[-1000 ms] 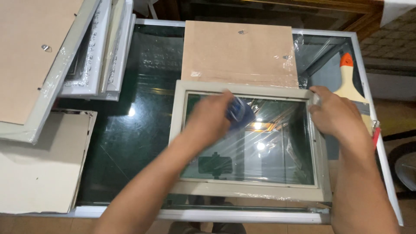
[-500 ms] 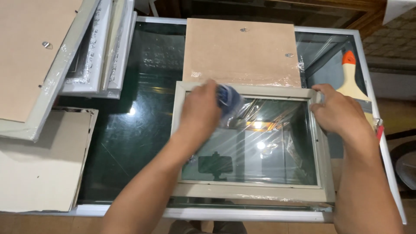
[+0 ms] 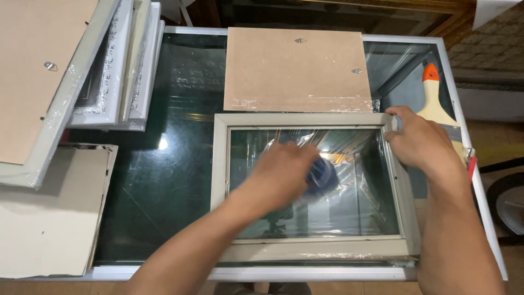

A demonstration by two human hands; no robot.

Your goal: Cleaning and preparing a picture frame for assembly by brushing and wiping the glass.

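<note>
A pale grey picture frame (image 3: 220,180) with a glass pane lies flat on a dark glass table (image 3: 164,164). My left hand (image 3: 286,172) is blurred over the middle of the pane and presses a blue cloth (image 3: 322,177) against the glass. My right hand (image 3: 420,145) grips the frame's upper right corner and holds it down. Clear plastic film clings to the frame's edges.
A brown backing board (image 3: 295,68) lies just beyond the frame. Several stacked frames (image 3: 114,71) lean at the upper left, with a pale board (image 3: 49,213) below them. A wide brush with an orange-tipped handle (image 3: 434,101) rests at the table's right edge.
My left hand swept the blue cloth from the pane's upper left down toward its middle. My right hand stayed on the frame's upper right corner.
</note>
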